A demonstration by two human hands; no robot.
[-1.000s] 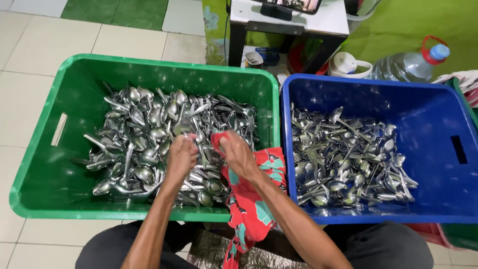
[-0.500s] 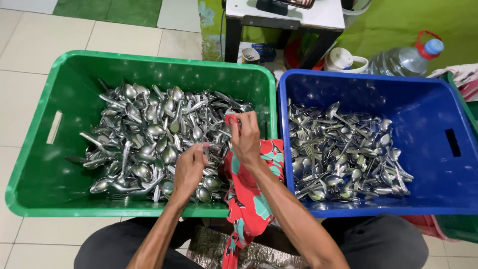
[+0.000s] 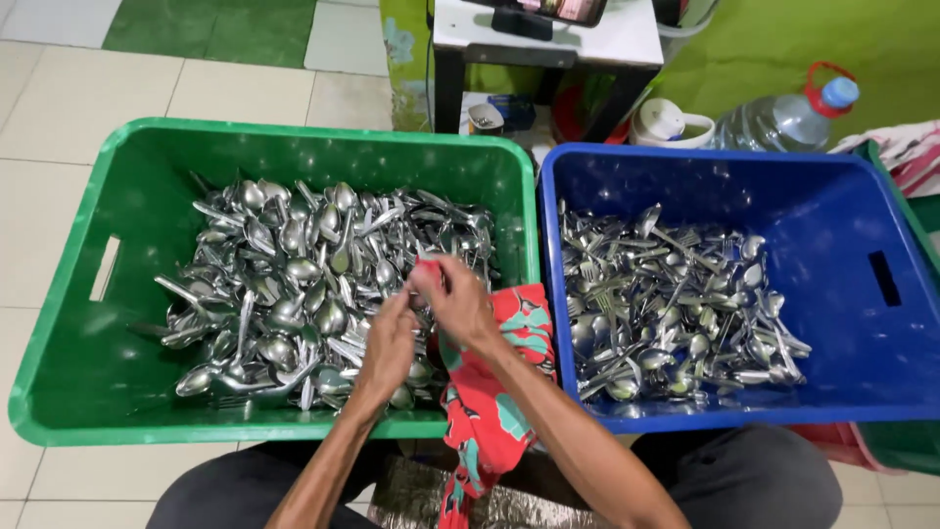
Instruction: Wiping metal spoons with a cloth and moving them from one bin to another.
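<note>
— Any containers in the head view?
— A clear water jug (image 3: 783,120) with a blue cap, behind the blue crate (image 3: 881,392).
— The hands?
— Right hand (image 3: 458,302) pinches the red cloth (image 3: 494,392) over the green crate (image 3: 59,372); left hand (image 3: 392,343), closed, has risen to meet it, perhaps holding a spoon.

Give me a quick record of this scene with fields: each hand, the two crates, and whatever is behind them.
left hand: over the green crate, fingers meeting the right hand, grip on cutlery unclear
right hand: holding the red patterned cloth
green crate: on the left, heaped with spoons
blue crate: on the right, holds spoons and forks
behind: water bottle, white jug, small table
floor: pale tiles
</note>
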